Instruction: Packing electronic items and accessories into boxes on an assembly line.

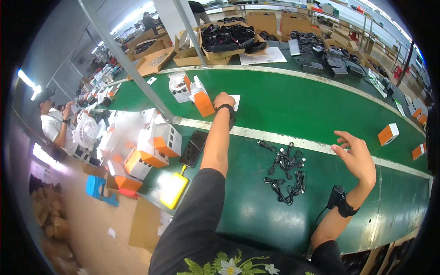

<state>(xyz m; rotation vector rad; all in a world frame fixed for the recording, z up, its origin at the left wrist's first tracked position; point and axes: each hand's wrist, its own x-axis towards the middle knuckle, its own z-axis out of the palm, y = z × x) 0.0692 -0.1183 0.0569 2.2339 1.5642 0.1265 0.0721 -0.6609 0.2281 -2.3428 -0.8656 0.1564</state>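
My left hand (223, 101) reaches over the green belt, its fingers curled and mostly hidden under its back. A white card (236, 102) shows beside and partly beneath it; whether the fingers grip it is hidden. Just left stands an open orange-and-white box (202, 103), with another white box (179, 90) open behind it. My right hand (356, 158) hovers by the belt's pale near rail, fingers apart and holding nothing. Several black coiled cables (285, 161) lie on the green table between my forearms.
Open orange-and-white boxes (167, 140) crowd the table's left side, near a black phone (194, 148) linked to a yellow power bank (174, 190). A metal post (133, 68) rises beyond them. More boxes (388, 134) stand at the belt's right. A person (57, 123) sits far left.
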